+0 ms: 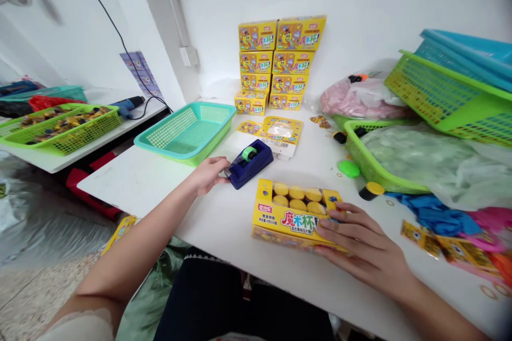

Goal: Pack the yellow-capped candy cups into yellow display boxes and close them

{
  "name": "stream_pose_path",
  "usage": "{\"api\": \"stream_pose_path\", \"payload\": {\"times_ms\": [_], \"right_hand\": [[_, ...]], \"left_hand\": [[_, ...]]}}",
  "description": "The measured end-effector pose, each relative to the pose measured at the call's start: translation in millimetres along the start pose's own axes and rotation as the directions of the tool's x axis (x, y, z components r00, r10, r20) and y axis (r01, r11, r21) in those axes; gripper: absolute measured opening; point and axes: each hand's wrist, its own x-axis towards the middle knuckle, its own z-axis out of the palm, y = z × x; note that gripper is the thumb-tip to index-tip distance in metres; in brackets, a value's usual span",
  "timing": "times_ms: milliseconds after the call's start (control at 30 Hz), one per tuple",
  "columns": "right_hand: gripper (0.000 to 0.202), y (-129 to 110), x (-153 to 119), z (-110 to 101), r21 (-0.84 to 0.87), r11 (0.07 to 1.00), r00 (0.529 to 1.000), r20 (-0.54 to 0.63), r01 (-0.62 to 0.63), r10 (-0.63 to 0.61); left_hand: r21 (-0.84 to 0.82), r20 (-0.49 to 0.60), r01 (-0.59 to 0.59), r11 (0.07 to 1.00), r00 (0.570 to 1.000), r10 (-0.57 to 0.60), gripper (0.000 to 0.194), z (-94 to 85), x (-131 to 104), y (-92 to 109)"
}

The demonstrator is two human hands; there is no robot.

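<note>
A yellow box (296, 222) with yellow round caps showing through its top window lies on the white table, close to the front edge. My right hand (356, 240) rests against the box's right end, fingers spread over its front and top. Farther back and left stands a dark blue tape dispenser (253, 168) with a green-cored roll. At the dispenser's cutter end is my left hand (210, 173), thumb and fingers pinched together; whatever lies between the fingertips is too small to make out.
Stacked yellow boxes (274, 61) stand by the wall, with flat packaging (282, 133) before them. A teal basket (186, 130) sits at the back left. Green baskets (386, 176) with plastic bags, a black bottle (371, 191) and a green lid (349, 169) are on the right.
</note>
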Motion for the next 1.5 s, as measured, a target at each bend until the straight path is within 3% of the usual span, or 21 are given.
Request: {"api": "stream_pose_path", "payload": {"times_ms": [233, 500, 933, 1200, 1267, 1367, 1500], "right_hand": [[0.058, 1, 0, 1, 0.011, 1.0, 1.0, -0.001, 0.007, -0.007], [0.057, 2, -2, 0, 0.02, 1.0, 1.0, 0.011, -0.01, 0.01], [0.056, 1, -1, 0, 0.026, 1.0, 1.0, 0.019, -0.012, 0.012], [0.058, 7, -5, 2, 0.03, 0.999, 1.0, 0.002, 0.023, -0.023], [0.055, 8, -3, -1, 0.052, 0.998, 0.999, 0.029, 0.031, -0.032], [0.042, 2, 6, -10, 0.083, 0.997, 0.998, 0.066, -0.006, 0.001], [0.036, -28, 34, -21, 0.061, 0.98, 0.981, -0.021, -0.189, 0.191]], "left_hand": [[-0.062, 0.05, 0.065, 0.996, 0.997, -0.062, 0.013, -0.4, 0, 2], [-0.109, 0.017, 0.045, 0.993, 0.999, -0.043, 0.014, 7.1, 0, 0], [-0.119, 0.033, 0.092, 0.989, 0.996, -0.089, 0.012, 0.6, -14, -20], [-0.052, -0.05, -0.014, 0.999, 0.999, 0.011, 0.016, 4.5, -5, -44], [-0.033, -0.102, -0.084, 0.996, 0.992, 0.08, 0.025, 1.7, -14, -44], [-0.02, -0.154, -0.21, 0.978, 0.967, 0.204, 0.029, -0.5, -50, -37], [-0.012, -0.08, -0.355, 0.935, 0.932, 0.353, 0.019, 17.4, -113, -26]]}}
